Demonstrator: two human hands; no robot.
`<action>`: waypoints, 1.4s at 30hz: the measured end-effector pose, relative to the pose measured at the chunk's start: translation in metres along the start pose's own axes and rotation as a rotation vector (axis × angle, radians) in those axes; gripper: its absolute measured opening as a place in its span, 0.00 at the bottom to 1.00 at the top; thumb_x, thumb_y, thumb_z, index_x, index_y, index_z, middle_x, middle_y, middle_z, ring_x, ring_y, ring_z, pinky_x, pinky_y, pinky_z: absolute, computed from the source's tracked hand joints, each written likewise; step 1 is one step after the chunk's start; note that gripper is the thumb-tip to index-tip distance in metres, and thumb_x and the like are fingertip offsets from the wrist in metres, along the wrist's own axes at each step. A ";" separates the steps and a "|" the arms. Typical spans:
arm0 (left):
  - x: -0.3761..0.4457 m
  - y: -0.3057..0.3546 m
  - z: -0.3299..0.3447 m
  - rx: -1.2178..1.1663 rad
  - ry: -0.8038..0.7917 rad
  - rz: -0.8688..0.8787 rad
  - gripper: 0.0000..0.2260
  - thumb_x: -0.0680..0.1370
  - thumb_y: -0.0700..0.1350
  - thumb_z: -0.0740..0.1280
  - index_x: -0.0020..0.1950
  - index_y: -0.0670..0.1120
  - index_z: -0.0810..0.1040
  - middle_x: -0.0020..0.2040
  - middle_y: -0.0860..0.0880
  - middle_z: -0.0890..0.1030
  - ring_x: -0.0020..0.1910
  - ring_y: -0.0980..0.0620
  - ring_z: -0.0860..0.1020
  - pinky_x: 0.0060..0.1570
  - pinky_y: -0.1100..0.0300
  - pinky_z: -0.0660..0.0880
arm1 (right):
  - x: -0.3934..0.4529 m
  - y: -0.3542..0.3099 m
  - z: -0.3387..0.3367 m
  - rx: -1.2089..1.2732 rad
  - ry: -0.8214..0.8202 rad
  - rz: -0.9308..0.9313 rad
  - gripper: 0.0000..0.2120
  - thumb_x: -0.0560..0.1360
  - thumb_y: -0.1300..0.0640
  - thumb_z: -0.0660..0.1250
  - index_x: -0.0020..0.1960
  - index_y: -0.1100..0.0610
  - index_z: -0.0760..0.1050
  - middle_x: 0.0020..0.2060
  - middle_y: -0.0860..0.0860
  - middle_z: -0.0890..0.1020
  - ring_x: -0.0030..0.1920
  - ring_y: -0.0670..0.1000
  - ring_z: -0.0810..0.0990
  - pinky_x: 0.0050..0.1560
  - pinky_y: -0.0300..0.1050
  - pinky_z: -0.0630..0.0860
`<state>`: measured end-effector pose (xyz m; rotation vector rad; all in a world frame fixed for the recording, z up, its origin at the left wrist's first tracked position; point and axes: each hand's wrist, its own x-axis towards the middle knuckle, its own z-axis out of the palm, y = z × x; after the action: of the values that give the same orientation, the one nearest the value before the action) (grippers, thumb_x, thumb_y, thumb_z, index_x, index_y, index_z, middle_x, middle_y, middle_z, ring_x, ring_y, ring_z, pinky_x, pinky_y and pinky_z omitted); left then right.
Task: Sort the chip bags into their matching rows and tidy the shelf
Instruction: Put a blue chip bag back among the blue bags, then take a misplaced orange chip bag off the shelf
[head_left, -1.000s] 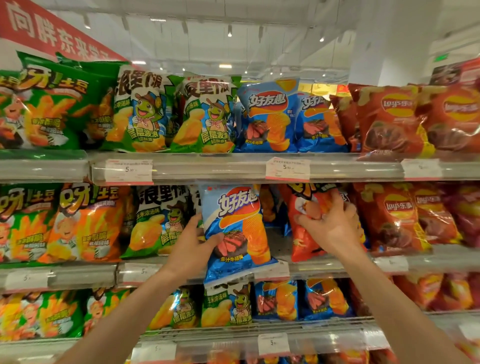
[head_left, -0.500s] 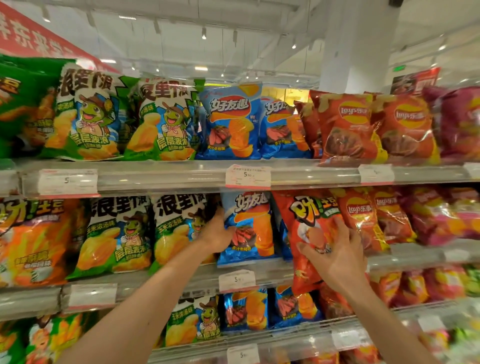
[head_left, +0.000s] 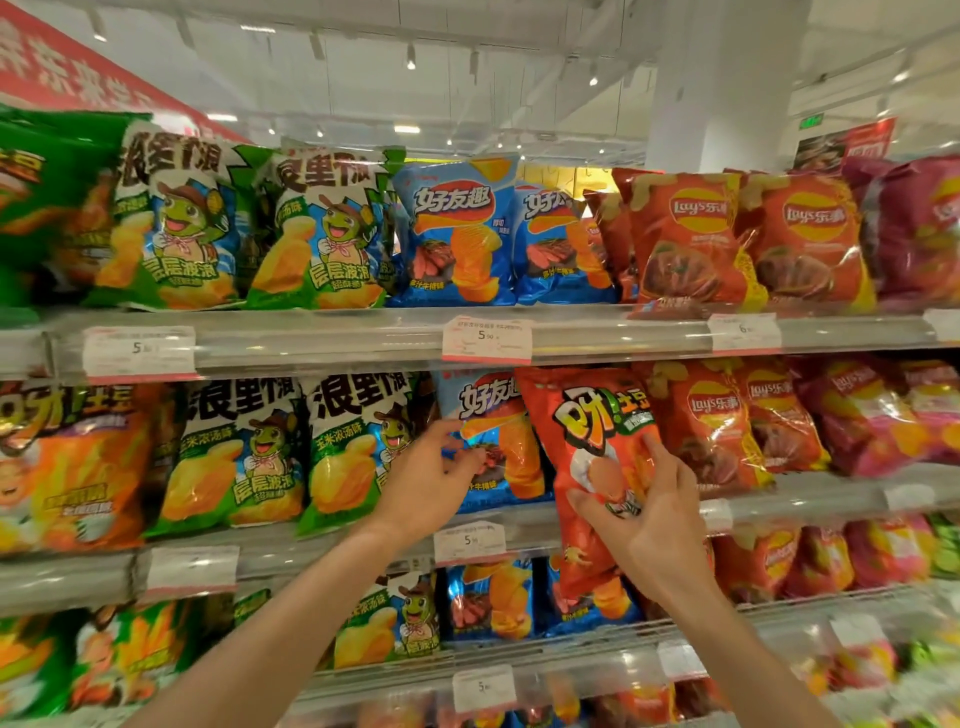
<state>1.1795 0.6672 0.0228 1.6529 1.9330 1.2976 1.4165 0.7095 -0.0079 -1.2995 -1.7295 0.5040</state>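
Fingers of the right hand (head_left: 644, 525) clamp the red bag (head_left: 597, 467) off the middle shelf (head_left: 332, 545). Left hand (head_left: 431, 478) fingers, loosely curled, seemingly pinch the blue bag (head_left: 498, 441).

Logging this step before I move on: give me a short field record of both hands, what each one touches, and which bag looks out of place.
left hand: fingers on the blue bag, middle shelf
right hand: gripping the red-orange bag, held in front of the shelf edge
misplaced bag: likely the red-orange bag; its logo matches the orange bags at far left of the same shelf
neighbours: green bags to the left of the blue bag, red Lay's bags to the right
shelf rail: price tags in place
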 end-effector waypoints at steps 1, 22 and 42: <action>-0.006 0.006 -0.002 -0.147 -0.061 -0.086 0.23 0.80 0.56 0.67 0.73 0.51 0.68 0.60 0.53 0.79 0.56 0.53 0.80 0.60 0.48 0.78 | -0.004 -0.004 0.002 0.017 -0.021 -0.019 0.55 0.62 0.26 0.70 0.80 0.44 0.49 0.74 0.52 0.60 0.75 0.56 0.62 0.71 0.64 0.66; -0.129 -0.071 -0.152 -0.500 0.196 -0.293 0.17 0.77 0.51 0.72 0.63 0.61 0.73 0.50 0.59 0.85 0.46 0.58 0.85 0.46 0.53 0.83 | -0.100 -0.132 0.128 0.346 -0.548 -0.138 0.54 0.62 0.19 0.65 0.79 0.38 0.46 0.76 0.41 0.61 0.74 0.45 0.65 0.73 0.56 0.67; -0.321 -0.243 -0.490 -0.373 0.595 -0.309 0.16 0.79 0.55 0.69 0.65 0.57 0.74 0.55 0.59 0.84 0.50 0.63 0.82 0.46 0.64 0.78 | -0.288 -0.427 0.387 0.642 -1.066 -0.072 0.42 0.61 0.24 0.72 0.69 0.45 0.73 0.59 0.43 0.83 0.57 0.47 0.84 0.61 0.53 0.79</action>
<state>0.7747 0.1793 0.0049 0.8046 1.9616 2.0096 0.8750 0.3609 -0.0078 -0.4727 -2.1077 1.7587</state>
